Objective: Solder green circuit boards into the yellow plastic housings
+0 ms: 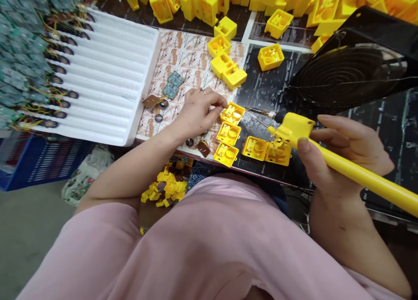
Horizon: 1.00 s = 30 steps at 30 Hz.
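Note:
My right hand (346, 154) is closed around a yellow soldering iron (297, 128) with a feed tube beside its metal tip. The tip points left, close to a small open yellow plastic case (233, 113). At that case's upper left edge, my left hand (202, 112) has its thumb and finger pinched together on the rim. Two more open cases, a middle one (229, 133) and a nearer one (226, 154), line up below it. Another pair of open cases (255, 148) lies under the iron. Green circuit boards (173, 85) and a small round speaker (158, 118) lie beyond my left wrist.
A white foam tray (107, 73) at the left carries many wired boards (22, 60). A black fan (352, 69) stands at the right. Yellow housings (199, 4) are heaped along the back. Below the table are a blue crate (48, 160) and more yellow parts (168, 184).

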Each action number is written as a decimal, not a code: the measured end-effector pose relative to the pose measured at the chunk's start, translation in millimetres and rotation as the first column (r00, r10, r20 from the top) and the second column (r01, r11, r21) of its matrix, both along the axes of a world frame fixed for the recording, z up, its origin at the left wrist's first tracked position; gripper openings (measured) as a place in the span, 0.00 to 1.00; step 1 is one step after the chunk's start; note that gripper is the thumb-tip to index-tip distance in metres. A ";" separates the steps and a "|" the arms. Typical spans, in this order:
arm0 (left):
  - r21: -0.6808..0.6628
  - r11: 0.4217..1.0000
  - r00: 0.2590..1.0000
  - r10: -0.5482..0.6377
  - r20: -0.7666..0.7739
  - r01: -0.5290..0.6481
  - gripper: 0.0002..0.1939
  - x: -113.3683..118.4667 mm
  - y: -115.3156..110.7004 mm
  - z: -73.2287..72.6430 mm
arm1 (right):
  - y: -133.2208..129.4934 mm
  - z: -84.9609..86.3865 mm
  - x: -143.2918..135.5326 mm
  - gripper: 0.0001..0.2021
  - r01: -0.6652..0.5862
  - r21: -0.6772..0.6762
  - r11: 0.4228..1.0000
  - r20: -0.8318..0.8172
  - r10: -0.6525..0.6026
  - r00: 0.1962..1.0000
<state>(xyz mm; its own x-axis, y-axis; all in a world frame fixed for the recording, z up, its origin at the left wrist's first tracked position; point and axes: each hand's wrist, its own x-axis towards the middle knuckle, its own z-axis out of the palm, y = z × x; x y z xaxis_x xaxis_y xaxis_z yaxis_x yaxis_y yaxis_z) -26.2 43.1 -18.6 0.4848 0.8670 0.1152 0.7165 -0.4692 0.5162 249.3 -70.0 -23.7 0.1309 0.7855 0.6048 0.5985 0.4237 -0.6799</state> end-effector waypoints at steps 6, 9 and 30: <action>-0.003 1.000 0.996 0.022 -0.087 -0.022 0.10 4.5 7.4 9.8 | -0.1 -5.5 -1.9 0.25 0.028 0.028 0.999 0.044 -0.030 0.999; 0.038 0.999 0.988 0.000 -0.158 0.006 0.10 11.3 10.7 11.3 | 0.6 -7.4 -6.8 0.27 0.021 0.029 0.999 0.013 -0.022 1.000; 0.064 0.981 0.929 -0.153 -0.336 0.184 0.11 23.1 21.8 17.6 | 6.7 4.9 -35.4 0.13 -0.114 0.105 0.988 0.335 0.073 0.939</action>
